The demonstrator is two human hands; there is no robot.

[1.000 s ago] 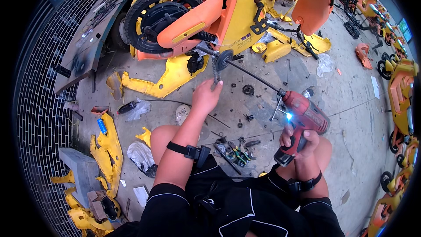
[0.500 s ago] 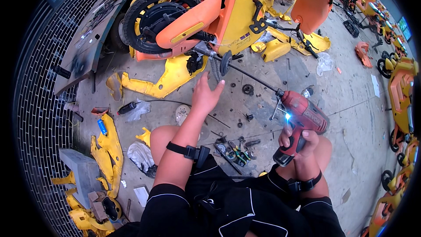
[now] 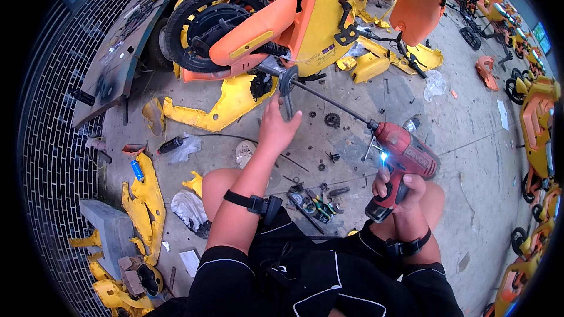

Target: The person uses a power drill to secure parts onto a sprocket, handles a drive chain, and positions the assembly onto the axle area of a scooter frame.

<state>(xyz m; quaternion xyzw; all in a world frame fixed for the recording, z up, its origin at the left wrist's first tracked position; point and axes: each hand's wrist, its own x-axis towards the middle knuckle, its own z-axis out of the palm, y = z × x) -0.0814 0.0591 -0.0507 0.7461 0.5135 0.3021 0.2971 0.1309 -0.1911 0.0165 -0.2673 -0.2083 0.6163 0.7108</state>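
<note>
My right hand [image 3: 413, 195] grips a red and black cordless power driver [image 3: 411, 148] by its handle, and its work light glows. From its nose a long dark rod [image 3: 338, 104] runs up and left to a round grey disc [image 3: 287, 81] beside the bike's underside. My left hand [image 3: 279, 125] is held open just below that disc, fingers spread, thumb apart. Whether its fingertips touch the metal leg behind them I cannot tell. The yellow and orange bike [image 3: 329, 23] lies tipped over, with its black-tyred wheel [image 3: 217, 26] at the left.
Yellow body panels [image 3: 217, 105] lie about the concrete floor. In front of me are pliers and small tools [image 3: 320, 205], with a gear [image 3: 332, 120] farther off. A grey block [image 3: 108, 229] stands at the left. More orange and yellow bikes [image 3: 537, 123] line the right side.
The grey disc has shifted left along the rod, toward the bike, so more of the rod shows. My left hand has shifted slightly; the driver stays nearly in place.
</note>
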